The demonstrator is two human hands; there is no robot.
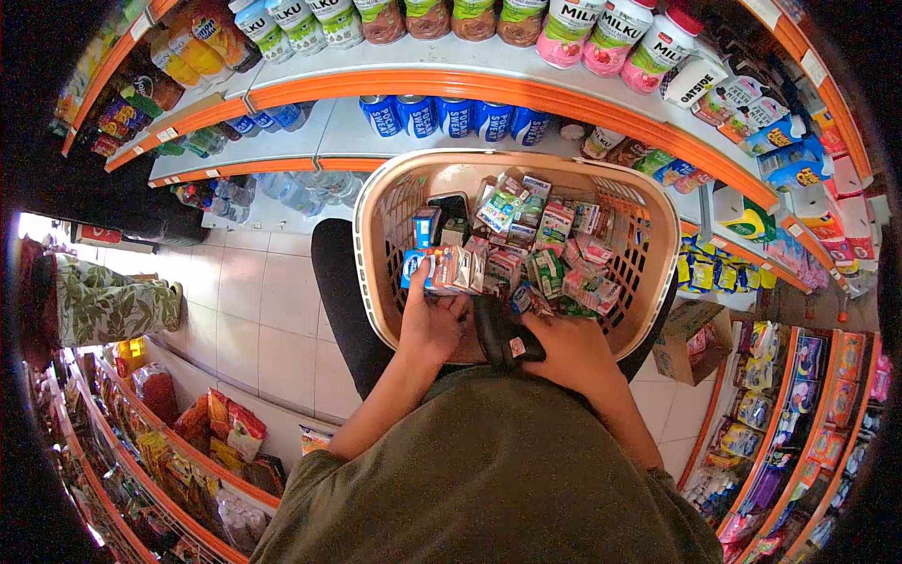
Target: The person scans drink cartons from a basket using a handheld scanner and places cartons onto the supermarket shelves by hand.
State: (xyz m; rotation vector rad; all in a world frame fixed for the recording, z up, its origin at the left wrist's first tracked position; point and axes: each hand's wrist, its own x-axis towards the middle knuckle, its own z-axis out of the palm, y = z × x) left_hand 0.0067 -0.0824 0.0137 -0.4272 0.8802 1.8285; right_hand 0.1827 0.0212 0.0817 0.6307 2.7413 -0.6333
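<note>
My left hand (434, 324) is closed around a small brown, white and blue milk carton (457, 270), thumb along its near side, above the basket's near left part. My right hand (568, 350) grips a black handheld device that looks like a price labeller (503, 331); a small pale label shows on it. The labeller's front end is just right of the carton; whether they touch I cannot tell. Both hands are over the near rim of a beige plastic basket (376, 296) between my legs. Inside lie many small drink cartons (548, 273), heaped at odd angles. A blue carton (426, 226) stands at the left.
Ahead, an orange-edged shelf (451, 89) carries milk bottles (381, 21) and blue cans (454, 117). Snack racks stand behind me on both sides. An open cardboard box (691, 343) sits on the tiled floor at right. Another person's patterned clothing (117, 301) shows at left.
</note>
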